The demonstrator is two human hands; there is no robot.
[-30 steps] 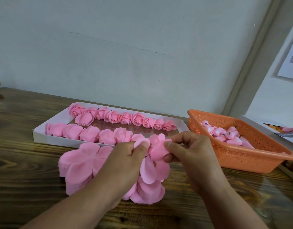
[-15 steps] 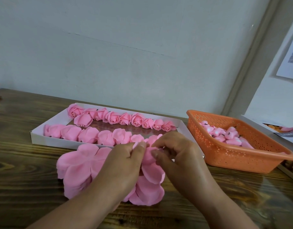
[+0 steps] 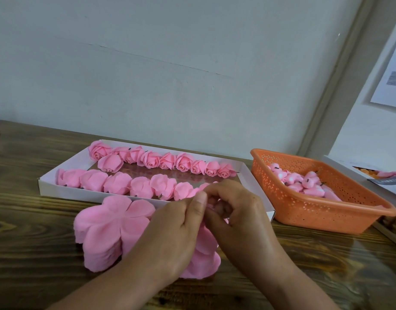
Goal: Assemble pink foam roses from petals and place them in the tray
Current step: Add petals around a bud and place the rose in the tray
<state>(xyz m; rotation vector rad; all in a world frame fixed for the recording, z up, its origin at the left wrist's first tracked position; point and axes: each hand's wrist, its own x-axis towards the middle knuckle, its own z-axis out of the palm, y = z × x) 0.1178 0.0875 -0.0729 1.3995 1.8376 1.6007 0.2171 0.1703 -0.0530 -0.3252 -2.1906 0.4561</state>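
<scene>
Wooden table (image 3: 36, 253), left hand (image 3: 177, 229) and right hand (image 3: 239, 218) — both grips pinching one pink petal piece (image 3: 203, 240)

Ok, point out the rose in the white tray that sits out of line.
The rose near the tray's far left end: it sits just in front of the back row, alone between the two rows.

Both hands (image 3: 215, 222) pinching petals (image 3: 206, 242) beside tray (image 3: 65, 191)

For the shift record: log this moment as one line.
step: wrapping rose | left hand: pinching petal | right hand: pinching petal | tray: two rows | petal stack: on table
</scene>
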